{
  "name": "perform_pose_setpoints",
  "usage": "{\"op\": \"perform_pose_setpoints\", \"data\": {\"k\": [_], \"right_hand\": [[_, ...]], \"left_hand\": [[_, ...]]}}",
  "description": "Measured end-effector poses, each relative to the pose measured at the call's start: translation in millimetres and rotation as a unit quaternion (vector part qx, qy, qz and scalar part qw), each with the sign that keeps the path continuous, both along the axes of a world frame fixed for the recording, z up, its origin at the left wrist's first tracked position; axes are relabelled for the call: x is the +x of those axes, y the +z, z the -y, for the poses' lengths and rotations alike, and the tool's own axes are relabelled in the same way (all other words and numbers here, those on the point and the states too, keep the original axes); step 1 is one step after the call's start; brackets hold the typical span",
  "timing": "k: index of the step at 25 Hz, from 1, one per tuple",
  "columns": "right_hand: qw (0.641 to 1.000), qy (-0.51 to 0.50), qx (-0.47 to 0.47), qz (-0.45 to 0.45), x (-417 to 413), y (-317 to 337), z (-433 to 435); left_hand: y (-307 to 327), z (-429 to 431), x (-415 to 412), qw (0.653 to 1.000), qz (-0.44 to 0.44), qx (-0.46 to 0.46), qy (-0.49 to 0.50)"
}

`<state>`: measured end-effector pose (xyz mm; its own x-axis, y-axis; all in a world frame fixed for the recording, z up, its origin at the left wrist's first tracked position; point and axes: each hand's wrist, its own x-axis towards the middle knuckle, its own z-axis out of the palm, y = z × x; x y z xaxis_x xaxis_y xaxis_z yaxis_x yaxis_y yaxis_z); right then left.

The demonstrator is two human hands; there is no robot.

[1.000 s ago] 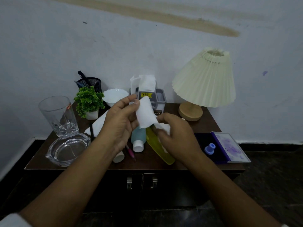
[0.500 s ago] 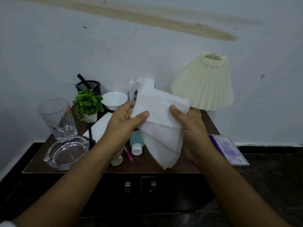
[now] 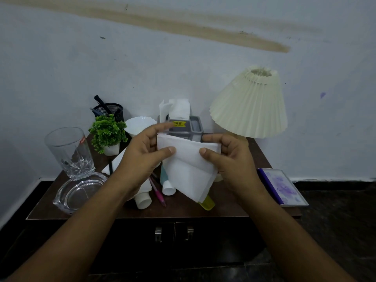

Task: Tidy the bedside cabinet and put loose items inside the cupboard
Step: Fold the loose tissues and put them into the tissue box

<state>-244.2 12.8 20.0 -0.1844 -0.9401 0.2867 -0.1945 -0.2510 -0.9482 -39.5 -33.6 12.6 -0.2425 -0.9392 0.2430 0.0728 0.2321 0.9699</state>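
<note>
A white tissue (image 3: 188, 169), folded over, hangs in the air above the dark wooden bedside cabinet (image 3: 230, 206). My left hand (image 3: 142, 157) pinches its upper left edge, thumb in front. My right hand (image 3: 227, 157) pinches the upper right edge the same way. Below the tissue lie a teal tube with a white cap (image 3: 167, 185), a white tube (image 3: 143, 197), a pink pen (image 3: 157, 193) and a yellow-green item (image 3: 207, 203) partly hidden by the tissue. The cupboard doors (image 3: 173, 234) under the top are closed.
A tall glass (image 3: 69, 151) and glass ashtray (image 3: 78, 192) stand at left. Behind are a small green plant (image 3: 106, 132), black mesh pen holder (image 3: 109, 109), white bowl (image 3: 138, 123) and grey tissue holder (image 3: 191, 127). A cream pleated lamp (image 3: 250, 106) and purple-white book (image 3: 282, 187) sit right.
Both hands spread the tissue open from a small crumpled piece, then folded it into a neater shape held by its top edge. The view shifted slightly.
</note>
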Motion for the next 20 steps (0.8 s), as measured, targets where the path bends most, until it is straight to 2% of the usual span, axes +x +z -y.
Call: {"op": "perform_pose_setpoints", "data": {"k": [3,9,12,16,20], "right_hand": [[0.997,-0.038,-0.008,-0.063,0.1,-5.0,2.2],[0.991,-0.087,-0.023,-0.101,-1.1,-5.3,0.8],[0.985,-0.109,-0.025,-0.131,-1.5,-5.3,0.2],[0.961,-0.089,-0.095,-0.245,0.4,-1.5,-5.6],[0.951,-0.005,-0.059,-0.303,7.4,-5.5,-7.1]], "left_hand": [[-2.8,1.8,2.5,0.998,0.039,-0.032,0.043],[-4.0,6.2,8.5,0.983,0.114,-0.098,0.11],[-0.1,5.7,9.6,0.976,0.108,-0.131,0.136],[5.8,-1.0,4.7,0.993,0.035,-0.095,0.058],[4.8,-11.0,-8.2,0.994,0.016,-0.101,-0.023]]}}
